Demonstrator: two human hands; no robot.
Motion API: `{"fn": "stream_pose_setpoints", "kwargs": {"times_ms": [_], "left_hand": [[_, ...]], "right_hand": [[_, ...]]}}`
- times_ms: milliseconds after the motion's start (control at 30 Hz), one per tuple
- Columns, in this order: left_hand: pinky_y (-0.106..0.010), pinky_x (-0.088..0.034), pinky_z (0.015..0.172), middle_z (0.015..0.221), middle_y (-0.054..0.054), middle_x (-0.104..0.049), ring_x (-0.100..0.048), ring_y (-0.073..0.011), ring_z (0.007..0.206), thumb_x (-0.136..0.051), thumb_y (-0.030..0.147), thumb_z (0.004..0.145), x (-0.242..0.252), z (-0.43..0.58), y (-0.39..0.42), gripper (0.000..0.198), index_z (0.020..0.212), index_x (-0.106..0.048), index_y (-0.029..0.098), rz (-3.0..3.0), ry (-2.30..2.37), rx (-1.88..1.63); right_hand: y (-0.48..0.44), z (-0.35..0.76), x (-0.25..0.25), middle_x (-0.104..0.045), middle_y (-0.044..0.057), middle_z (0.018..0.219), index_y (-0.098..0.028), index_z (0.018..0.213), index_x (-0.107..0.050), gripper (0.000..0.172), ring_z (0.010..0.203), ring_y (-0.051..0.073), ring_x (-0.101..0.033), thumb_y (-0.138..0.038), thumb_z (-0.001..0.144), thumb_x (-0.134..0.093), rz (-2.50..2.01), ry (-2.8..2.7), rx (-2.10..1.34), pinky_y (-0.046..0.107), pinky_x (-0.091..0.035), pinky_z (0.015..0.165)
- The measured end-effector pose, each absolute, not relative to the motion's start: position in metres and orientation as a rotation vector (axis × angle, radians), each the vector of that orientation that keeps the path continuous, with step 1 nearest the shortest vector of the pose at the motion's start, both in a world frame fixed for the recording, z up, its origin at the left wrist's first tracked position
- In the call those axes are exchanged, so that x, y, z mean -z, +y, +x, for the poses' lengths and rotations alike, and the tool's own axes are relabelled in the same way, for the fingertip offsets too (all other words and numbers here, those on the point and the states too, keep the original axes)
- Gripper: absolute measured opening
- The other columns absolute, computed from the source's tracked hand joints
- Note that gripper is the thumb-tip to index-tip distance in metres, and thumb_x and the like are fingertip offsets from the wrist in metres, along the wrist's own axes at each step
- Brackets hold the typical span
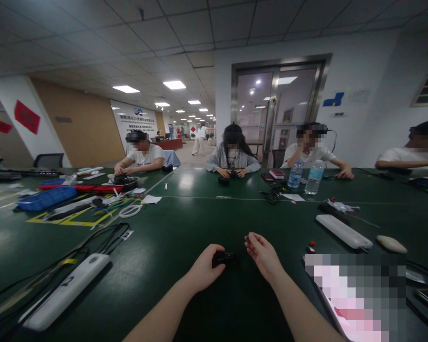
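Observation:
Just above the green table, or resting on it, a small black object (225, 258) with a boxy outline sits in the grip of my left hand (204, 270). The thumb is on its near side and the fingers curl over its far side; its exact kind is too dark to make out. To the right, apart from it, my right hand (263, 255) has thumb and fingertips pinched together. Something small and dark shows at those fingertips, too small to name. The dark green tabletop (185, 223) lies beneath both hands.
A white power strip (71, 289) with black cables lies left. A white bar-shaped device (343, 232) and a pale computer mouse (391, 244) lie right. Farther off are a blue tray (46, 197) and two water bottles (314, 178). Several people sit across the table.

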State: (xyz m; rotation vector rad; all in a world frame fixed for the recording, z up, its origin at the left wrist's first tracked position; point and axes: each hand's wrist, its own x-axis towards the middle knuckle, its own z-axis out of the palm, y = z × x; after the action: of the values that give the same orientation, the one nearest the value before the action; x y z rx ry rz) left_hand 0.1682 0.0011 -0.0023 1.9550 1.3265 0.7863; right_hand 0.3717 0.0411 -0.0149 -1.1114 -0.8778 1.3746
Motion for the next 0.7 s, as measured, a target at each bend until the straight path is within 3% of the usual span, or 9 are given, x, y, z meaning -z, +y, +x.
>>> {"fn": "stream_pose_setpoints", "kwargs": {"times_ms": [167, 400, 700], "left_hand": [[-0.029, -0.043, 0.081, 0.104, -0.003, -0.053, -0.052, -0.0154, 0.093, -0.052, 0.021, 0.073, -0.001, 0.167, -0.001, 0.029, 0.102, -0.049, 0.022, 1.959, 1.306, -0.755], [-0.031, -0.04, 0.087, 0.11, -0.004, -0.05, -0.048, -0.016, 0.099, -0.054, 0.014, 0.069, 0.003, 0.168, 0.003, 0.028, 0.096, -0.052, 0.021, 2.012, 1.276, -0.813], [-0.031, -0.037, 0.09, 0.109, -0.004, -0.053, -0.048, -0.0165, 0.101, -0.053, 0.015, 0.07, 0.002, 0.166, 0.002, 0.038, 0.107, -0.048, 0.022, 1.992, 1.251, -0.792]], "right_hand": [[0.041, 0.371, 0.015, -0.063, 0.004, 0.093, -0.023, 0.088, -0.057, 0.026, 0.087, 0.02, -0.06, -0.038, 0.067, -0.062, -1.095, -0.881, -1.399, 0.034, -0.05, 0.077], [0.036, 0.366, 0.009, -0.063, 0.006, 0.092, -0.02, 0.087, -0.059, 0.027, 0.085, 0.02, -0.061, -0.036, 0.065, -0.064, -1.093, -0.927, -1.431, 0.034, -0.05, 0.076], [0.028, 0.356, 0.008, -0.063, 0.006, 0.094, -0.018, 0.093, -0.059, 0.03, 0.083, 0.018, -0.06, -0.03, 0.066, -0.064, -1.054, -1.152, -1.475, 0.033, -0.047, 0.078]]}}
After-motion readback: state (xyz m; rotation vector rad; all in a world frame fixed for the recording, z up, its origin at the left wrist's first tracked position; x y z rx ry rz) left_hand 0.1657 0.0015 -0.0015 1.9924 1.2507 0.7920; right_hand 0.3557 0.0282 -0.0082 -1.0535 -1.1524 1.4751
